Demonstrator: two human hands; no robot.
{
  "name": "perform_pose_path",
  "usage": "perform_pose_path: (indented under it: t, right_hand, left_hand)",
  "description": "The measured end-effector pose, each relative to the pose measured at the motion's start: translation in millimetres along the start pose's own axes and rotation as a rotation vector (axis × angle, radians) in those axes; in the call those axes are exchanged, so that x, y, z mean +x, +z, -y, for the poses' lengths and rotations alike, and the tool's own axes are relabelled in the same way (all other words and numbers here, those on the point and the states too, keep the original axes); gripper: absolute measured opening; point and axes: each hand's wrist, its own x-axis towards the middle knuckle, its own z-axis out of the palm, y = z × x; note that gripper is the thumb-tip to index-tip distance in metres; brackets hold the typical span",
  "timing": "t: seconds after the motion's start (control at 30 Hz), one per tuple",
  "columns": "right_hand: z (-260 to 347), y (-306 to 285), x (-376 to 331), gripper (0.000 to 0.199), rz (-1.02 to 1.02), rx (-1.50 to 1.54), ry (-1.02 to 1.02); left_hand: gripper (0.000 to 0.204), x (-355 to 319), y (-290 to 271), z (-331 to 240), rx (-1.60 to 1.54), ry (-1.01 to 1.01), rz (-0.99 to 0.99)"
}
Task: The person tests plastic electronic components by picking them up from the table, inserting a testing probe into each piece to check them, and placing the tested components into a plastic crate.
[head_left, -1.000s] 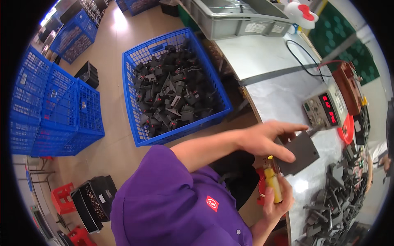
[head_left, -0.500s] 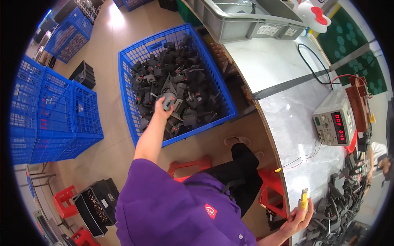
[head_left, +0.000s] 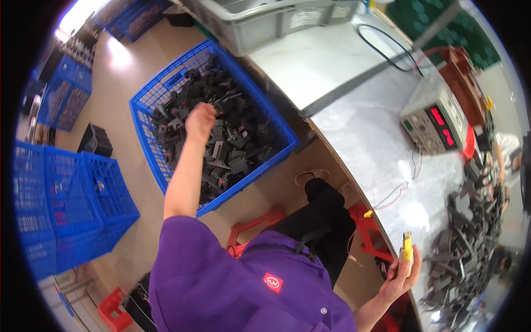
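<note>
My left hand (head_left: pixel 201 119) is over the blue plastic crate (head_left: pixel 145 145), among a heap of dark grey and black plastic parts (head_left: pixel 224 146), some with small red spots. Its fingers are curled in, and whatever they may hold is hidden. At the worktable's near edge, my right hand (head_left: pixel 397 280) grips a small yellow piece with a metal tip (head_left: pixel 406 253) upright between thumb and fingers. Close to that hand, a pile of dark plastic parts (head_left: pixel 456 243) covers the right side of the table (head_left: pixel 359 155).
A bench power supply (head_left: pixel 434 119) with red digits stands on the table. Its thin wires lead to a yellow clip (head_left: pixel 368 213) by the edge. A grey bin (head_left: pixel 265 30) sits at the far end. Stacked blue crates (head_left: pixel 72 205) stand left; a red stool (head_left: pixel 260 221) is near my legs.
The grey plastic part held in my left hand before is no longer visible there, and those fingers have curled in. My right hand still holds the yellow piece. The view has turned.
</note>
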Motion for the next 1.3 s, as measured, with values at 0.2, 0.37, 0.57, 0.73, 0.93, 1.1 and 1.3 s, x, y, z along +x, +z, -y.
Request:
perform_pose_path:
  t: [0.2, 0.37, 0.57, 0.73, 0.93, 1.1, 1.3]
  right_hand:
    - [-4.3, -4.4, 1.8, 0.035, 0.012, -0.011, 0.093]
    - [-14.3, -24.0, -4.5, 0.035, 0.085, 0.156, 0.066]
    - [-28.3, -65.3, -32.6, 0.035, -0.046, 0.195, 0.035]
    - [-39.4, -97.8, -46.3, 0.035, -0.238, 0.226, 0.009]
    - [-47.7, -116.9, -49.9, 0.034, -0.367, 0.340, 0.022]
    - [-55.2, -122.8, -43.6, 0.034, -0.364, 0.339, -0.005]
    - [-49.6, -126.4, -33.8, 0.037, -0.355, 0.477, 0.018]
  left_hand:
    - [0.024, -132.9, 226.2, 25.8, 0.710, -0.548, 1.061]
    - [0.030, -210.2, 392.1, 32.6, 0.642, -0.658, 1.746]
    - [0.036, -257.3, 533.0, 155.3, 1.000, 0.217, 1.772]
    - [0.055, -232.1, 609.3, 265.6, 1.151, 0.766, 1.509]
    - [0.078, -226.5, 645.0, 313.4, 1.263, 0.415, 1.222]
    - [0.060, -211.0, 644.5, 293.9, 1.188, 0.191, 1.196]
    - [0.037, -216.2, 596.3, 202.9, 0.242, -0.807, 0.909]
